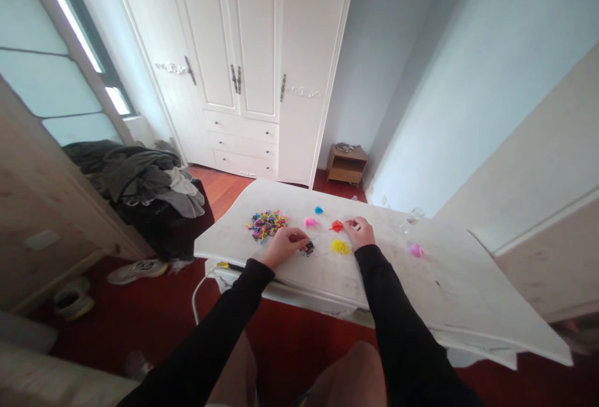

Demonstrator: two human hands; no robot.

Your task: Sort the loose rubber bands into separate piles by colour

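Note:
My left hand (286, 246) is closed in a pinch, its fingertips at a small pile of black rubber bands (307, 249). Whether a band is between them is too small to see. Just left of it lies a large mixed pile of coloured rubber bands (267, 225). My right hand (361, 233) has its thumb and fingers drawn together beside the red rubber bands (336, 226); what they hold, if anything, I cannot make out. Nearby are yellow rubber bands (340, 246), pink rubber bands (311, 222) and blue rubber bands (319, 210), in separate small piles.
All the piles lie on a white table (412, 288). Toward its right are a pinkish-purple clump (416, 250) and a clear container (412, 218). A white cable (195, 298) hangs at the front left edge. Heaped clothes (140, 176) stand left; a white wardrobe (253, 39) is behind.

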